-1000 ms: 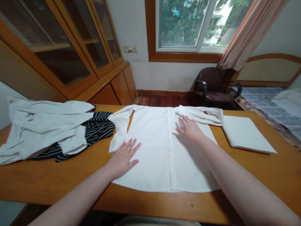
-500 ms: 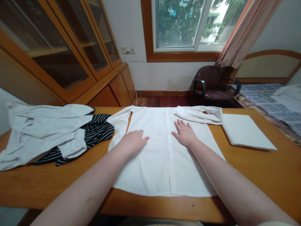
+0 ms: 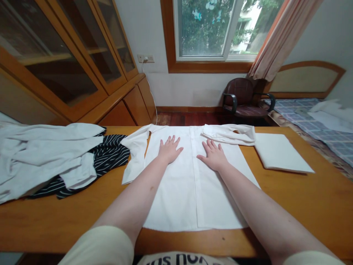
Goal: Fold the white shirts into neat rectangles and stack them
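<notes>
The left hand [image 3: 169,151] has moved forward on the white fabric shirt [image 3: 178,198], level with the right hand [image 3: 213,156]; both front halves now lie under a palm. Fingers [image 3: 173,140] are spread, grasping nothing. The shirt lies on the brown wooden worktop [image 3: 303,206]. Forearms [image 3: 146,189] partly mask its edges; the white crumpled garment [image 3: 41,154] is cut off.

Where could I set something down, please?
Bare table shows between the flat white item and right forearm, and nearside of the striped cloth. Crowded: back left, under the white garment, and centre, where left hand and right hand lie on the shirt.
</notes>
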The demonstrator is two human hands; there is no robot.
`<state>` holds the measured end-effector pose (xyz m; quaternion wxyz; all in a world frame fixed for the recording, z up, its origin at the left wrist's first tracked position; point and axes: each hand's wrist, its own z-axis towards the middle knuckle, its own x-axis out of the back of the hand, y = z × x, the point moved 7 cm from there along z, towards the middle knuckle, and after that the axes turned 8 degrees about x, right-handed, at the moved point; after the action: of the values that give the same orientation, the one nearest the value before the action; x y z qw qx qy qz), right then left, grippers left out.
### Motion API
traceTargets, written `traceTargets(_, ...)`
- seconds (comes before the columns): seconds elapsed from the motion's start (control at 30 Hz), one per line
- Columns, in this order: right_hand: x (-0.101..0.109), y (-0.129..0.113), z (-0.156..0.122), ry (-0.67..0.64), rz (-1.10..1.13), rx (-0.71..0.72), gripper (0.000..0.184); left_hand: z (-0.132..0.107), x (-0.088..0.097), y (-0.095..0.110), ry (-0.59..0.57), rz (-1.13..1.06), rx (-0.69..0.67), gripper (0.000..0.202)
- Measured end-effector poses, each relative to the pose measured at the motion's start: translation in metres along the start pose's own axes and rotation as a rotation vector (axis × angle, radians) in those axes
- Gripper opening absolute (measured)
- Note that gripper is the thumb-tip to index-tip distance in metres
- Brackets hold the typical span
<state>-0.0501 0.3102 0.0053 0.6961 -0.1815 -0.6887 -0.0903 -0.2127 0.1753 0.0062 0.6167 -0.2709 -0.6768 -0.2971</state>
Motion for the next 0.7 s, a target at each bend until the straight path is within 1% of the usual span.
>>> traceTargets(0.2, 0.002, -0.005, -0.008, 0.003, -0.010, 0.025, 0.087, -0.015, 0.001, 0.000, 0.007, 0.004, 0.052, 0.068)
traceTargets(0.33, 0.000, -0.011, -0.022, -0.014, -0.009, 0.031, 0.086, -0.029, 0.000, -0.003, 0.003, 0.011, 0.071, 0.069)
traceTargets(0.7, -0.002, -0.028, -0.064, -0.023, -0.012, -0.005, 0.083, -0.069, -0.006, -0.001, 0.022, 0.025, 0.057, 0.069)
